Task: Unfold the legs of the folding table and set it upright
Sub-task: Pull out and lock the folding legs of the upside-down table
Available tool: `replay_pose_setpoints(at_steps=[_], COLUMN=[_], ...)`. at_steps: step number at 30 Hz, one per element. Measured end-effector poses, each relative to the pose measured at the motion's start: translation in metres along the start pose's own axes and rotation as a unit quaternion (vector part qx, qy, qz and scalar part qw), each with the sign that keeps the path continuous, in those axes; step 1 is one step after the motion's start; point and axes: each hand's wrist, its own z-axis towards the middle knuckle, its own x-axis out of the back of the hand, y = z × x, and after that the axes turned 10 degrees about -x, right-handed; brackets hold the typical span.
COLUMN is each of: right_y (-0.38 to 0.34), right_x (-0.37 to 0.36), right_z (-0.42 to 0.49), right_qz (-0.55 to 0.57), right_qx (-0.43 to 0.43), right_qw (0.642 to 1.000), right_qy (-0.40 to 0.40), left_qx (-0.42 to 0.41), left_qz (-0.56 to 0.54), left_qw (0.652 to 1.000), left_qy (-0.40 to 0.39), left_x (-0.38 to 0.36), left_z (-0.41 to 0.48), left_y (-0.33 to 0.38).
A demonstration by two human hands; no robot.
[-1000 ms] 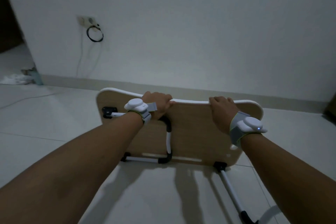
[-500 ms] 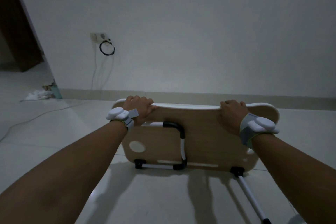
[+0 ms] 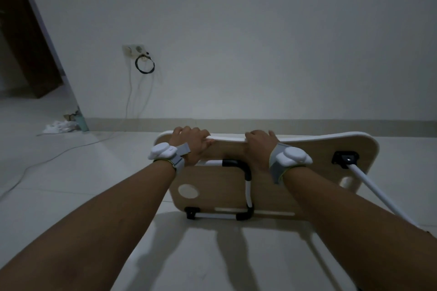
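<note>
Since the earlier frame, the right hand (image 3: 259,146) is being seen nearer the left hand (image 3: 192,145) along the top edge of the folding table (image 3: 295,186), and more of the board's right end is being shown. The board is being held on its long edge on the tiled floor (image 3: 71,184), with its wooden underside turned toward the camera and a white rim running along the top. Both hands are being kept curled over that top edge, fingers wrapped to the far side and clamped on the board. White and grey wrist bands (image 3: 287,160) are being worn on both forearms. The left leg frame (image 3: 246,186), white tube with black corners, is being kept folded flat against the underside, beside a round hole (image 3: 188,191). The right leg (image 3: 378,189) is being shown swung out from its black bracket (image 3: 345,158), slanting down toward the lower right. Against the wall (image 3: 260,42) behind, a socket (image 3: 133,49) with a coiled cable (image 3: 144,65) is being shown, and crumpled white material (image 3: 60,126) is lying near the doorway corner.
</note>
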Motion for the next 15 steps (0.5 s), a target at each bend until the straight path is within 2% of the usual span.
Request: replay_pose_setpoints(at_steps=[3,6,8,10,12,15], right_y=[0.003,0.004,0.005,0.005,0.006,0.005], right_x=[-0.004,-0.006,-0.009,-0.010,-0.011,-0.010], right_z=[0.003,0.005,0.006,0.008,0.009,0.011], right_qz=[0.003,0.010,0.014,0.015,0.015,0.009], right_qx=[0.001,0.006,0.008,0.013,0.011,0.010], right_qw=[1.000,1.000,0.999,0.999,0.999,0.999], right_qy=[-0.004,0.013,0.030,0.037,0.044,0.044], left_qx=[0.008,-0.001,-0.060,-0.125,-0.165,-0.170], left_qz=[-0.023,-0.013,-0.002,-0.002,-0.011,-0.026], left_qw=[1.000,0.998,0.990,0.980,0.979,0.984], left_qy=[-0.002,0.062,0.130,0.156,0.116,0.048], left_x=[-0.003,-0.006,-0.005,-0.002,0.000,-0.005], left_z=[-0.002,-0.012,-0.019,-0.023,-0.022,-0.020], left_y=[0.005,0.012,0.020,0.026,0.035,0.045])
